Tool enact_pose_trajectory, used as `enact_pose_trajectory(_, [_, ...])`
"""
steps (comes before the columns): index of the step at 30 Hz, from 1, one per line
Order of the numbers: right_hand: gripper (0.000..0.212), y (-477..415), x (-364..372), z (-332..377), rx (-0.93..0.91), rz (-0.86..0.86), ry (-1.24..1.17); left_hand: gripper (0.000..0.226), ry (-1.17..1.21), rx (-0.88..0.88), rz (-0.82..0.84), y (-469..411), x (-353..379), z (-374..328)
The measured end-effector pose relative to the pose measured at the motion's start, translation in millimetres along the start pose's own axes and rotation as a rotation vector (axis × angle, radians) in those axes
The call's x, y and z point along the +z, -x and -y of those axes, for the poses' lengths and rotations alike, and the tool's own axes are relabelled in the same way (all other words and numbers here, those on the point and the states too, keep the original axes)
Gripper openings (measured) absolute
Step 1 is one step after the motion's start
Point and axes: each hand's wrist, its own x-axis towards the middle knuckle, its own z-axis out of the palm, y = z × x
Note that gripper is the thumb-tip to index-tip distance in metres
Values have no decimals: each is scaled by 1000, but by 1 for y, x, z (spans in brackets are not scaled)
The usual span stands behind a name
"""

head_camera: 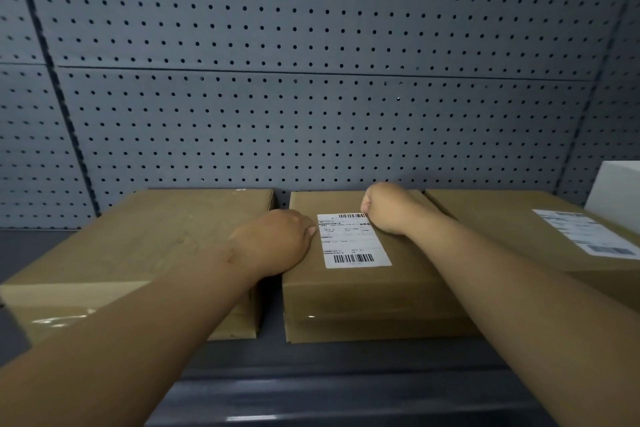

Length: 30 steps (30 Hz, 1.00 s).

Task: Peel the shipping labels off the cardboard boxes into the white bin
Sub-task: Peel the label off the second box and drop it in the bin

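Three cardboard boxes lie side by side on a dark shelf. The middle box [363, 291] carries a white shipping label [353, 243] with barcodes on its top. My right hand [388, 208] is curled at the label's far right corner and seems to pinch that corner. My left hand [277, 243] rests palm down on the middle box's left side, its fingertips touching the label's left edge. The right box [502, 222] has its own white label [585, 232]. The left box [145, 239] shows no label on top. Part of the white bin [616, 191] shows at the right edge.
A grey pegboard wall [311, 80] rises right behind the boxes and wraps round both sides. The dark shelf edge [329, 385] runs in front of the boxes. Narrow gaps separate the boxes.
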Motion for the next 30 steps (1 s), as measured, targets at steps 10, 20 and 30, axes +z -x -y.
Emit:
enact_pose_trajectory(10, [33, 6, -16, -9, -15, 22, -89, 38, -55, -34, -5, -2, 2, -3])
enact_pose_trajectory(20, [30, 13, -3, 12, -265, -42, 188, 40, -77, -44, -10, -2, 1, -6])
enact_pose_trajectory(30, [19, 8, -15, -4, -321, 24, 54, 40, -57, -66, -27, -1, 2, -5])
